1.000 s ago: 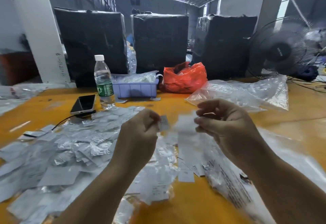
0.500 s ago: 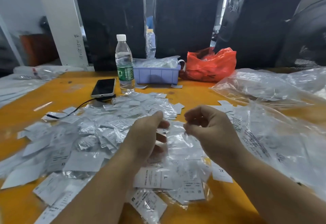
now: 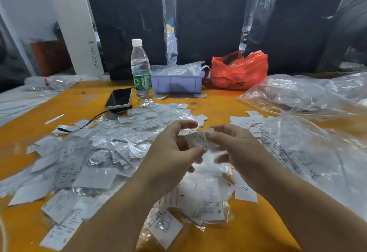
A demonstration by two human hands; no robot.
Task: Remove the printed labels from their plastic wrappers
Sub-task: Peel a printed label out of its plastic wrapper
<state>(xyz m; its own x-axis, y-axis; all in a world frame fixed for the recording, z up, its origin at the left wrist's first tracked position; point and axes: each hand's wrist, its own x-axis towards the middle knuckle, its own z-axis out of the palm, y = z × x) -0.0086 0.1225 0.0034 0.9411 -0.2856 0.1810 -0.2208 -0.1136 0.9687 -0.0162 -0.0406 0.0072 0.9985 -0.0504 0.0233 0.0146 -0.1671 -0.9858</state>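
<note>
Mid-frame, above an orange table strewn with paper slips, a person's left hand and right hand pinch one small wrapped label between thumbs and fingertips, both hands closed on it and held just clear of the heap. Left of centre lies a spread pile of labels and wrappers; large clear bags fill the right side of the frame, while a water bottle, a phone, a lilac tray and a red bag sit across the upper middle. Whether the film is already open cannot be told from this blurred view. Done well, the step likely means one hand holding only the plastic edge while the other draws the paper straight out, gently, so the slip neither creases nor tears
</note>
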